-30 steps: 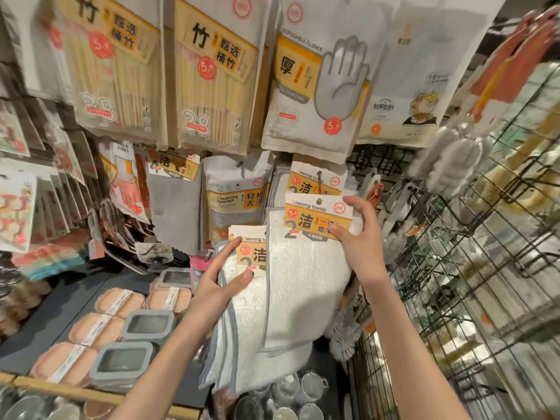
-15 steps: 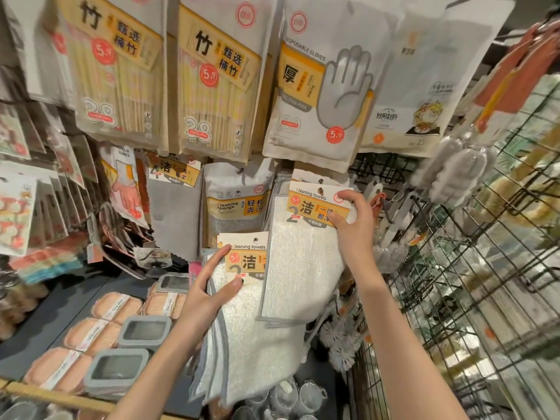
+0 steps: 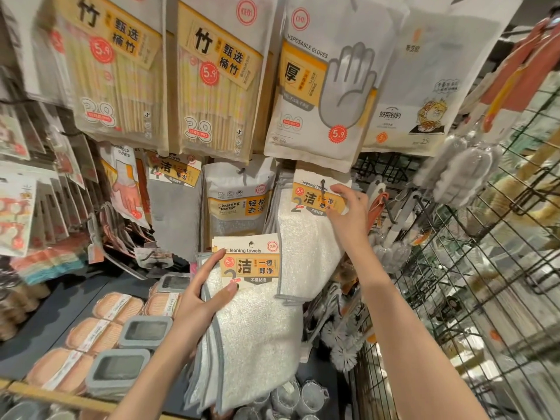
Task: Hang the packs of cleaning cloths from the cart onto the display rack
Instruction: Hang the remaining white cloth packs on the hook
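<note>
My left hand point(image 3: 198, 298) grips a stack of white cleaning cloth packs point(image 3: 257, 331) with orange header cards, thumb on the front card, at the lower centre. My right hand point(image 3: 348, 216) pinches the right edge of the header card of another cleaning cloth pack point(image 3: 303, 237), held up against the display rack. That card's hole sits at a black hook point(image 3: 323, 184) just under the disposable gloves pack point(image 3: 327, 86). More of the same cloth packs hang behind it.
A cleaning sponge pack point(image 3: 239, 201) and grey cloth pack point(image 3: 174, 207) hang to the left. Chopstick packs point(image 3: 215, 77) fill the top row. A black wire grid rack point(image 3: 472, 283) stands on the right. Grey-lidded boxes point(image 3: 145, 331) and brushes point(image 3: 342, 344) lie below.
My right hand has lifted its pack up and right to the hook under the gloves pack. My left hand has kept the stack low, shifting it slightly.
</note>
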The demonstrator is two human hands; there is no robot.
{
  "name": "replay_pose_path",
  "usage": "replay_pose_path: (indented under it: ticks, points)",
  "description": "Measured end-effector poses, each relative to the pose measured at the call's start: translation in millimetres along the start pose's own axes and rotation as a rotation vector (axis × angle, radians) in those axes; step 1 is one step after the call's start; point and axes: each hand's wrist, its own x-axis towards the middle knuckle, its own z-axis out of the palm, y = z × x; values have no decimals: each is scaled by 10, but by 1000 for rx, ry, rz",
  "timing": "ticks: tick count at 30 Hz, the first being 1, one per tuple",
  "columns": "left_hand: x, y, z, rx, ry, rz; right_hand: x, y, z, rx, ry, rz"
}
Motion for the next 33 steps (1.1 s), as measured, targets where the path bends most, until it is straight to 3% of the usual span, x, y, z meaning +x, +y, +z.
replay_pose_path:
  ticks: [9,20,26,33]
  points:
    - [-62,14,-20,-44,46,-4,-26,20,-39,-56,-66,-16]
    - [-215,44,-330,-40,160,9,-274,4,-61,-141,-119,95]
    - [-304,91,-401,-46,158,19,-609,10,-69,-60,-73,136]
    - [-335,75,-464,14,160,12,-967,-309,109,117,-232,40]
